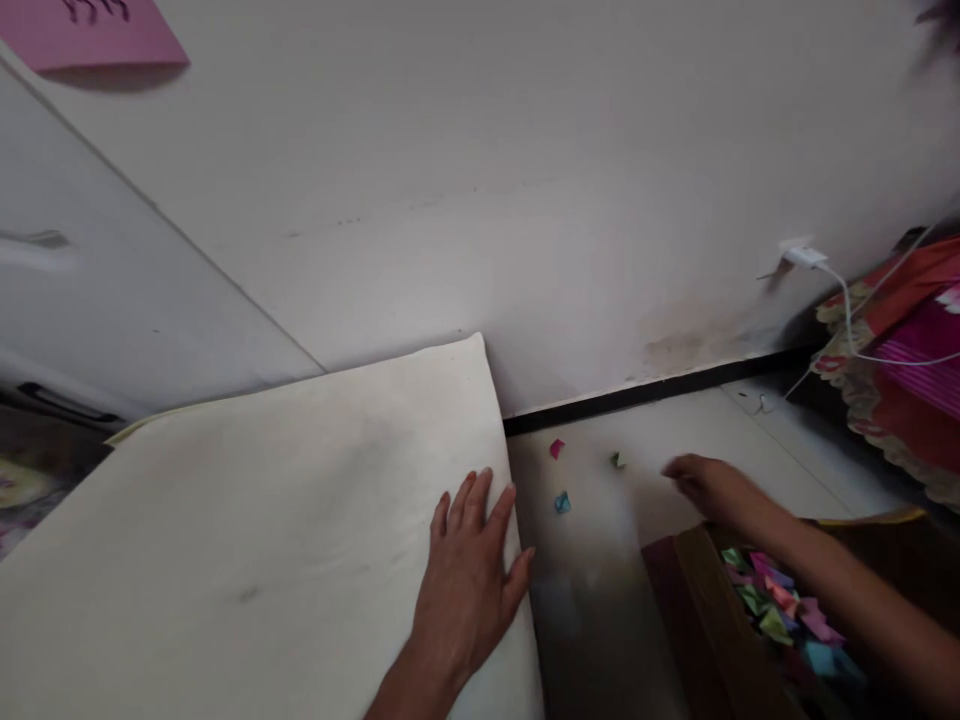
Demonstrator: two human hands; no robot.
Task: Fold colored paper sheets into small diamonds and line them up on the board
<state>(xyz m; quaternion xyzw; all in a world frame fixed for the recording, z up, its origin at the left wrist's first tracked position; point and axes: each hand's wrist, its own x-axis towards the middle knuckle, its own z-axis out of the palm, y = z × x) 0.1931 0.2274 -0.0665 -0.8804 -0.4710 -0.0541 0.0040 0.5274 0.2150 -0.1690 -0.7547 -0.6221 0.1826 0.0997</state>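
Observation:
My left hand [469, 580] lies palm down with fingers spread on the cream-coloured padded surface [300, 500], close to its right edge. Over the floor further right is my right hand [701, 482], slightly blurred, its fingers curled together; whatever they may hold is hidden. Small folded paper pieces lie on the floor between the hands: a pink piece [556, 449], a blue piece [562, 502] and a green piece [617, 460]. Below my right forearm, a brown box [701, 580] contains several folded papers [780, 598] in pink, green, blue and orange.
Ahead rises a white wall [525, 200] with a dark skirting strip [645, 393] along its foot. A white charger [804, 256] with a cable is plugged in at right, near a red and pink cloth [915, 350]. A pink note [97, 35] hangs at upper left.

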